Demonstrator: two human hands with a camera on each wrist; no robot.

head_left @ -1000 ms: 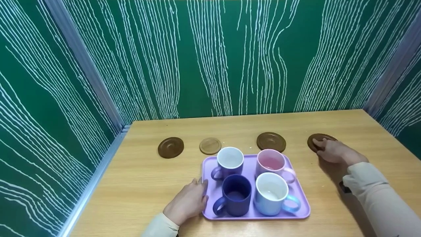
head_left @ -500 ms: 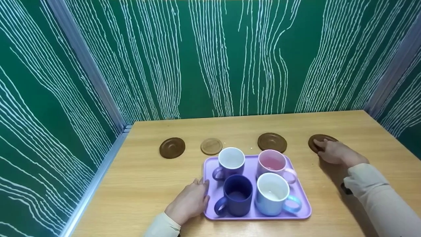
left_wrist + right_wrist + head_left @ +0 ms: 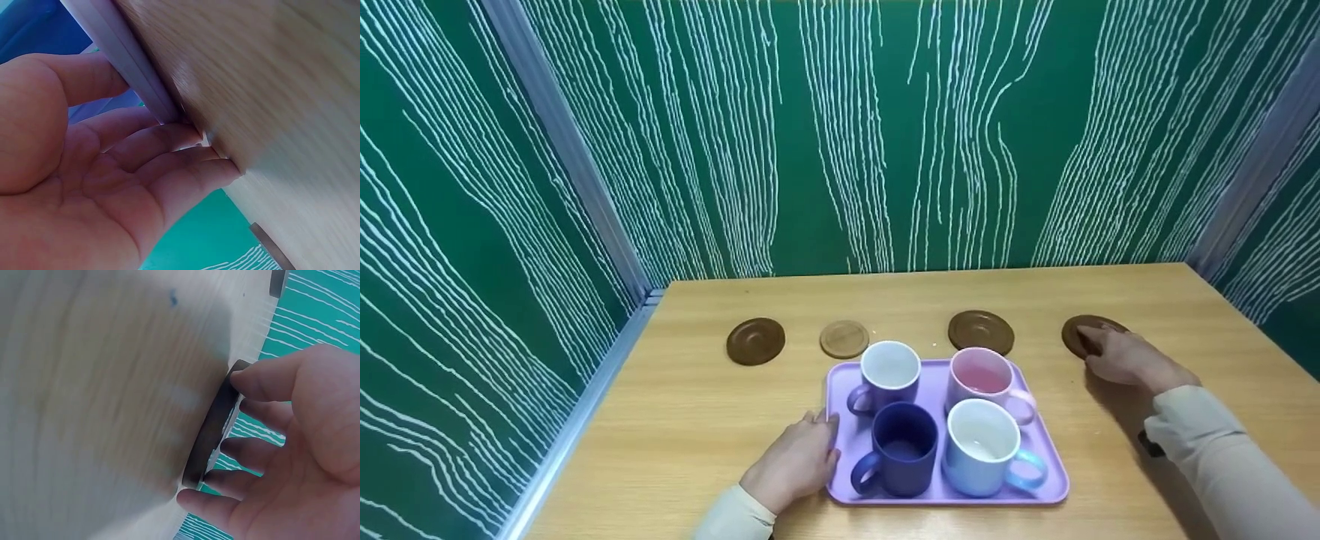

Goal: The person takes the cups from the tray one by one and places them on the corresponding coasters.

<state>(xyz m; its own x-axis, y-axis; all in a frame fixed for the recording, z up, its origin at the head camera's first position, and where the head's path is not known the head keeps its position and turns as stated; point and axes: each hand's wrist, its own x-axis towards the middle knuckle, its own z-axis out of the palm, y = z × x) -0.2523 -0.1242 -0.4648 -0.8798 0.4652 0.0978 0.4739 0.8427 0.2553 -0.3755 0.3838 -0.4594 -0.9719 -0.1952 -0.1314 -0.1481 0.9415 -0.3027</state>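
My right hand [image 3: 1125, 358] reaches to the far right, its fingers bent over a round dark brown wooden coaster [image 3: 1071, 339]. In the right wrist view, the thumb touches the rim of this coaster [image 3: 208, 433] and the fingertips lie over its face. My left hand [image 3: 796, 459] rests at the left edge of a lilac tray [image 3: 934, 480]. In the left wrist view, the thumb and index finger lie over the tray's rim [image 3: 126, 59], and the other fingers reach down to the table. On the tray stand a dark blue mug [image 3: 904, 457], a white-lined purple mug [image 3: 896, 386], a pink mug [image 3: 979, 381] and a light blue mug [image 3: 975, 461].
Behind the tray, two more dark brown coasters, one left [image 3: 756, 341] and one right [image 3: 981, 331], lie flat with a smaller pale wooden coaster [image 3: 844, 339] between them. Green panels [image 3: 945, 135] with white wavy lines enclose the wooden table [image 3: 682, 420].
The head view has tilted up slightly, so the table sits a little lower. My right fingers are bent more over the coaster. The left hand, tray and mugs keep their places.
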